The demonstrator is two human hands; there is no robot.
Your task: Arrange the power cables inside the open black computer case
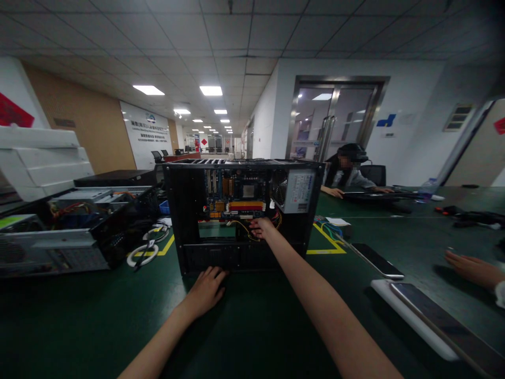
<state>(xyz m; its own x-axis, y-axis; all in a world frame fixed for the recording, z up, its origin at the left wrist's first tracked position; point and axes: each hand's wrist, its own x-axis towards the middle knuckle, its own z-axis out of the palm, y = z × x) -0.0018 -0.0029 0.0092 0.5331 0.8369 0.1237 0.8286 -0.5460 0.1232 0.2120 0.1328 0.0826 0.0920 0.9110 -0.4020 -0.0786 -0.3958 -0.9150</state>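
Observation:
An open computer case [244, 258] stands upright on the table, its inside facing me. Within it are the motherboard [215, 192], a red memory slot area [246, 207] and a silver power supply [302, 190]. My right hand [262, 228] reaches into the lower middle of the case, its fingers closed around a thin yellow cable [243, 225] with a pale connector at one end. Part of that grip is hidden. Low at the front of the case, my left hand [207, 289] lies on the table with its fingers stretched out against the bottom edge.
Another opened computer case [74, 231] lies to the left, beside coiled white cables [144, 255]. Phones [376, 259] and a white slab-like device [410, 316] lie on the right. A co-worker's hand [473, 268] rests at far right; another person [349, 168] sits beyond.

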